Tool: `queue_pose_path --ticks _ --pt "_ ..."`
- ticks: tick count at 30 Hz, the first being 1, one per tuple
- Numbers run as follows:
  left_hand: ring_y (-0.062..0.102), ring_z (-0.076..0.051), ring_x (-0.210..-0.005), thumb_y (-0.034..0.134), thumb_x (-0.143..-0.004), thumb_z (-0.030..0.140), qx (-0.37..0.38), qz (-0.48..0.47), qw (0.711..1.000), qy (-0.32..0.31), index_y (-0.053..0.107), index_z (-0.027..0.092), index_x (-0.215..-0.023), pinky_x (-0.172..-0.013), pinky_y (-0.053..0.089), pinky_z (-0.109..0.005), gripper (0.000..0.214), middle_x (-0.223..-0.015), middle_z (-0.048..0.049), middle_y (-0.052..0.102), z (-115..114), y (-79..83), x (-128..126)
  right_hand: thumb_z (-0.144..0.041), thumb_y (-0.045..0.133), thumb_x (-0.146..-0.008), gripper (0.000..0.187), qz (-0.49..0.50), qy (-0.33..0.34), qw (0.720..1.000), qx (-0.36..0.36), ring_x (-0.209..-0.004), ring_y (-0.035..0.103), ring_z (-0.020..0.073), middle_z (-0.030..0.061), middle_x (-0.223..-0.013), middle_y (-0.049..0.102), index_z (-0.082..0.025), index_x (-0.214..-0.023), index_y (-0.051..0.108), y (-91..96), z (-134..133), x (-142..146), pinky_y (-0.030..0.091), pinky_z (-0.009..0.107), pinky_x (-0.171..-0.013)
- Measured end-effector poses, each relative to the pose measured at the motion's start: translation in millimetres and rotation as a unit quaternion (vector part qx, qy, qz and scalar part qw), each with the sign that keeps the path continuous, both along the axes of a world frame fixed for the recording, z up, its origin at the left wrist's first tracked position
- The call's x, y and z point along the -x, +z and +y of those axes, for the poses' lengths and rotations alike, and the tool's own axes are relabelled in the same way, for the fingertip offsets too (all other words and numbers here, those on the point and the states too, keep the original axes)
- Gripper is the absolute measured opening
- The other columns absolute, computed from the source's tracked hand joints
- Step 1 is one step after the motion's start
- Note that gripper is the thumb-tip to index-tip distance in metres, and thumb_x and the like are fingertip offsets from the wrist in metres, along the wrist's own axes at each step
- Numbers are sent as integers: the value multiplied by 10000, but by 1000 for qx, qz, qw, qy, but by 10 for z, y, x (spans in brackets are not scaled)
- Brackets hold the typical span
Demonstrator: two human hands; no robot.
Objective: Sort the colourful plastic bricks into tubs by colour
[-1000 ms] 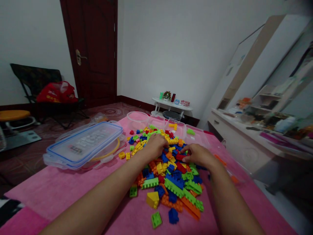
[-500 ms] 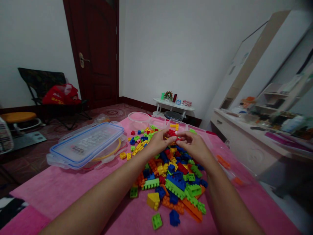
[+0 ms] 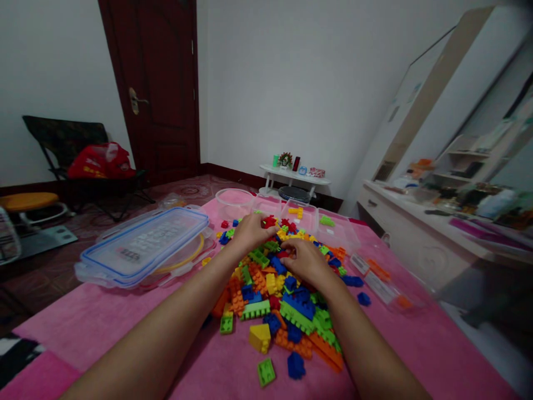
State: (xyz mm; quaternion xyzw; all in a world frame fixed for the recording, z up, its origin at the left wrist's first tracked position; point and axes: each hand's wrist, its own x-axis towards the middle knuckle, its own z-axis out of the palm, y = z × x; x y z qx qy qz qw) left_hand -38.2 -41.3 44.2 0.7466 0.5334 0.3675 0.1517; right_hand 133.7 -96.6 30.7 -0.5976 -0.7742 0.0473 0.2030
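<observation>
A heap of toy building bricks (image 3: pixel 272 283) in red, yellow, blue, green and orange covers the middle of the pink cloth. Over its far part, my left hand (image 3: pixel 253 235) is closed around some red bricks (image 3: pixel 270 221), partly covered by its fingers. My right hand (image 3: pixel 305 259) reaches down into the heap, its fingers bent at a red brick (image 3: pixel 284 254); the fingertips are partly hidden. Loose near the front lie a yellow brick (image 3: pixel 260 338), a blue brick (image 3: pixel 296 365) and a green brick (image 3: pixel 266 371).
Clear plastic boxes (image 3: pixel 233 203) line the table's far edge, one holding a yellow piece (image 3: pixel 296 212). Stacked lids (image 3: pixel 145 244) with blue and yellow rims lie on the left. On the right is a clear container (image 3: pixel 387 283) with orange pieces. A dresser (image 3: pixel 412 233) stands beyond.
My hands, together over the heap before, have parted. The left stays over the far part with the red bricks, shifting slightly left; the right has come down and left into the heap.
</observation>
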Motion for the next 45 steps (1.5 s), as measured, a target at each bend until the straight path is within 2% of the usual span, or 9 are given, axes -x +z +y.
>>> queue_pose_path --ticks 5,10,14,19,25,32,37,42,45 --pt "614 -173 -695 692 -688 415 31 -11 996 -84 699 149 -911 -626 443 -246 346 -752 -34 676 15 -18 25 -275 593 -713 200 50 -42 998 -6 -712 627 189 29 -777 708 -230 -847 734 104 37 -104 421 258 -615" --pt "582 -231 -1043 792 -584 277 -16 -6 973 -231 724 179 -884 -902 436 -304 322 -1167 -79 637 -125 80 -7 -261 593 -677 164 227 1 974 -10 -675 623 176 43 -736 696 -169 -773 689 199 84 -228 459 257 -614" --pt "630 -186 -846 725 -664 249 7 -7 953 -301 731 179 -896 -761 475 -250 242 -918 -38 708 -253 121 -84 -329 613 -657 196 352 47 934 28 -647 631 168 36 -736 688 -163 -759 632 239 53 -206 478 250 -571" --pt "587 -135 -602 711 -677 298 55 -32 964 -258 715 130 -823 -525 415 -194 223 -658 8 657 -82 115 -102 -372 604 -702 343 368 -15 925 90 -612 660 188 45 -722 687 -166 -976 582 268 35 -285 458 236 -477" --pt "623 -131 -593 761 -638 252 161 -123 974 -102 671 114 -825 -528 491 -215 250 -689 -32 671 769 285 -5 -342 591 -709 313 316 -32 948 22 -653 672 200 73 -795 699 -147 -950 630 258 97 -428 482 256 -518" --pt "665 -182 -747 725 -687 241 74 -53 996 11 680 91 -910 -655 512 -241 272 -785 -96 699 1573 337 -73 -341 610 -711 230 331 -13 944 5 -620 669 197 49 -747 700 -169 -855 660 183 147 -428 509 287 -585" --pt "601 -221 -1048 716 -666 239 25 36 999 -11 661 141 -1054 -858 448 -248 403 -1078 -114 678 1636 8 -217 -325 594 -721 225 339 -7 941 2 -617 664 193 60 -775 700 -160 -851 673 154 162 -426 518 300 -613" --pt "638 -224 -880 650 -711 263 66 133 988 -49 705 138 -742 -795 445 -259 140 -828 -111 712 1568 -182 -233 -329 591 -727 217 333 -2 943 1 -614 662 190 56 -785 703 -169 -843 680 138 163 -405 520 296 -610" --pt "640 -216 -783 609 -744 271 82 167 981 -55 673 140 -608 -747 444 -260 200 -710 -105 694 1547 -152 -213 -323 587 -728 202 333 1 943 -5 -620 664 194 57 -766 700 -164 -816 676 192 143 -398 517 294 -611"
